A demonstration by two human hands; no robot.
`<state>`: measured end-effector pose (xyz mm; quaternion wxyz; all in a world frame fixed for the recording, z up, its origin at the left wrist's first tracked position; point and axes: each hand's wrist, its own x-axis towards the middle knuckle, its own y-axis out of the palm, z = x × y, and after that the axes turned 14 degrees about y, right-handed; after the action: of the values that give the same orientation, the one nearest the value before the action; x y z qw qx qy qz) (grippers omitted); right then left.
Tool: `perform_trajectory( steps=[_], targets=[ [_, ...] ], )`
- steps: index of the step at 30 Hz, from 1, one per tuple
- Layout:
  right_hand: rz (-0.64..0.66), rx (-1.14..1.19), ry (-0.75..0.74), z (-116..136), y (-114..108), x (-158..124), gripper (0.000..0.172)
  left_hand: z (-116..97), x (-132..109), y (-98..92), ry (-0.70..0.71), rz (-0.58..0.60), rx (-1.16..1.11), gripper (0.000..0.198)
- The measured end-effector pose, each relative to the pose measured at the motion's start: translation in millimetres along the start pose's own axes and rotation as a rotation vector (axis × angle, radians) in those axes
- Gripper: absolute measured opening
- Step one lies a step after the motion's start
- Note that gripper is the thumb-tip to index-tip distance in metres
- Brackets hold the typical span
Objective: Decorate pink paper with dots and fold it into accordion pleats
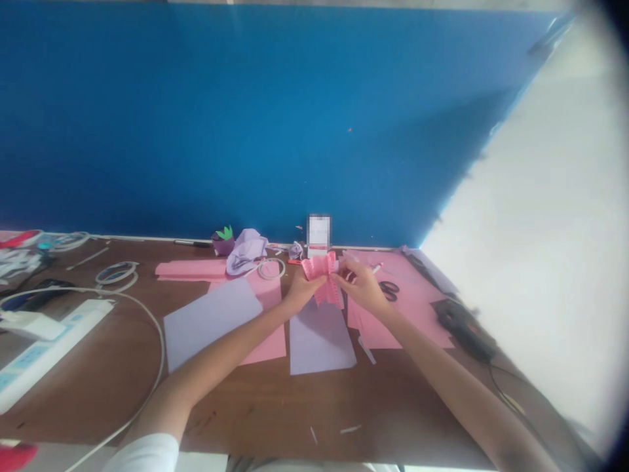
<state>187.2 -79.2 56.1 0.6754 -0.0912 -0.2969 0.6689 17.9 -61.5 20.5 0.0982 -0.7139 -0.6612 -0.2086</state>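
Observation:
A pink folded paper piece with scalloped edges [322, 265] is held up at the middle of the table, above a lilac sheet [322, 341]. My left hand [304, 290] pinches its lower left part between thumb and fingers. From the other side, my right hand [361, 283] grips its right edge, thumb and fingers closed together. A bit of lilac shows at that right edge, partly hidden by the fingers. Black-handled scissors [389, 290] lie on pink sheets [417, 321] just right of my right hand.
Crumpled lilac paper [247, 250], a tape roll [271, 268] and a second lilac sheet [211, 318] lie left. A white power strip [54, 351] and looping cable [160, 334] occupy the far left. A dark corded tool [466, 328] rests right. A blue panel [275, 131] stands behind.

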Motion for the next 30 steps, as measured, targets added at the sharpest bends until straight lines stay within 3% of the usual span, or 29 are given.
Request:
perform_trajectory(
  steps=[4,9,19,30],
  targets=[
    [-0.076,-0.053,-0.029,2.2,0.3,-2.4,0.015,-1.4,-1.1,-0.1,0.024,0.025,-0.003,0.029],
    [-0.065,-0.039,-0.022,0.2,-0.7,-0.7,0.015,-2.8,-1.3,-0.7,0.020,0.089,0.004,0.029],
    [0.027,-0.042,-0.101,6.1,-4.7,-2.3,0.021,-3.8,2.5,-1.6,0.012,0.043,0.035,0.031],
    [-0.056,-0.007,-0.027,5.9,-2.5,-4.3,0.013,-5.0,-2.9,-0.3,0.053,0.056,0.030,0.030]
  ],
)
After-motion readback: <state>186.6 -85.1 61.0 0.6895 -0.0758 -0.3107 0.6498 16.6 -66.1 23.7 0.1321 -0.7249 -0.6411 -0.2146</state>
